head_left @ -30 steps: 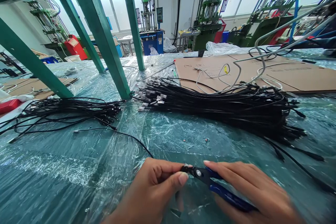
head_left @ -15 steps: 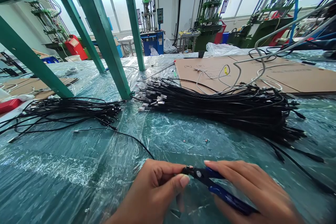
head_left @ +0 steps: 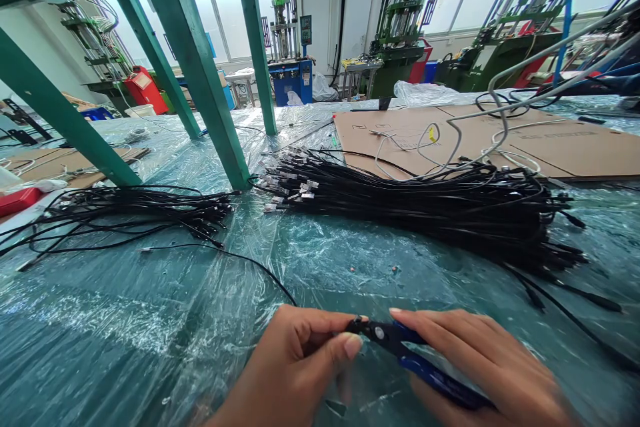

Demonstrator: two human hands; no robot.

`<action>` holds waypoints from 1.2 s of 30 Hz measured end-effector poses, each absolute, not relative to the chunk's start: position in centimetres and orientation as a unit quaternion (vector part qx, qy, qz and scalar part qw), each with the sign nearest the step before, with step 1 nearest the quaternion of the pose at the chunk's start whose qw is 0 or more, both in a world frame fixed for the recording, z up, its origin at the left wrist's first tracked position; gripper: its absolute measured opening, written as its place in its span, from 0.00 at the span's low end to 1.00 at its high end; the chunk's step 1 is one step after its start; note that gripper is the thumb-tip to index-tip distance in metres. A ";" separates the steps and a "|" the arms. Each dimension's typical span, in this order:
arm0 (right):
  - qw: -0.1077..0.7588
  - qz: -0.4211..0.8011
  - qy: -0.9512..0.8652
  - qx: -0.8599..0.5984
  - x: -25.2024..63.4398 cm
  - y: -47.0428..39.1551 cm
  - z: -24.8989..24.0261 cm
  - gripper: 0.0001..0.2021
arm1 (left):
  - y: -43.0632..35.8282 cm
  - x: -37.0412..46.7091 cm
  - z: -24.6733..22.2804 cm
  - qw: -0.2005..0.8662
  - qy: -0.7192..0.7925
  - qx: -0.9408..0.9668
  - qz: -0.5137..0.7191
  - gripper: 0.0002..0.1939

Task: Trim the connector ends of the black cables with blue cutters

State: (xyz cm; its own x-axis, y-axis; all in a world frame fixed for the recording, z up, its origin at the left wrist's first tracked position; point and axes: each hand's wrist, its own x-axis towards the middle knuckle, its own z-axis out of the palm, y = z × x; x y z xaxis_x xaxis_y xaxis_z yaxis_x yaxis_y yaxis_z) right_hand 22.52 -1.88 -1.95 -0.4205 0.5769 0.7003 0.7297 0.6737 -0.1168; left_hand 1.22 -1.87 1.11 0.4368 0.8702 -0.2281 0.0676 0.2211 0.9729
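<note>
At the bottom centre, my left hand pinches the end of a black cable between thumb and forefinger. The cable runs up and left from behind that hand. My right hand is wrapped round the blue handles of a pair of cutters. The cutter jaws point left and meet the small black piece at my left fingertips; the fingers partly hide the contact. Beyond both hands lies a large bundle of black cables with pale connectors at its left end.
A smaller pile of black cables lies on the left. Green metal posts rise from the film-covered table. Flat cardboard with loose grey cables is behind the large bundle. Machines stand by the windows.
</note>
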 end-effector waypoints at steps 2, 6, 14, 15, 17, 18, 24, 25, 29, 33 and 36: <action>0.371 -0.099 -0.836 -0.391 22.6 -1.9 -2.0 0.12 | -1.9 1.2 1.0 0.648 0.434 0.544 0.308 0.18; 0.368 -0.096 -0.832 -0.403 22.7 -2.1 -2.3 0.13 | -1.8 1.2 1.0 0.661 0.423 0.536 0.311 0.16; 0.388 -0.096 -0.817 -0.415 22.4 -2.0 -2.3 0.13 | -1.7 1.2 1.2 0.661 0.430 0.532 0.307 0.16; 0.391 -0.097 -0.817 -0.412 22.4 -2.0 -2.2 0.13 | -1.7 1.2 1.2 0.662 0.429 0.532 0.308 0.16; 0.391 -0.099 -0.819 -0.408 22.3 -1.9 -1.9 0.13 | -1.7 1.2 1.3 0.662 0.432 0.531 0.306 0.16; 0.389 -0.100 -0.821 -0.405 22.2 -2.0 -1.8 0.13 | -1.7 1.2 1.3 0.659 0.433 0.534 0.304 0.16; 0.387 -0.100 -0.822 -0.405 22.2 -1.9 -1.6 0.13 | -1.8 1.3 1.3 0.661 0.434 0.531 0.303 0.17; 0.385 -0.100 -0.823 -0.406 22.3 -1.9 -1.7 0.13 | -1.8 1.3 1.3 0.661 0.437 0.529 0.303 0.17; 0.378 -0.097 -0.829 -0.400 22.4 -1.8 -2.0 0.12 | -1.9 1.3 1.2 0.651 0.453 0.533 0.295 0.17; 0.378 -0.090 -0.831 -0.398 22.4 -1.9 -2.2 0.12 | -1.9 1.2 1.1 0.649 0.455 0.533 0.296 0.17; 0.380 -0.095 -0.832 -0.393 22.5 -1.8 -2.0 0.12 | -2.0 1.1 1.1 0.645 0.455 0.538 0.295 0.17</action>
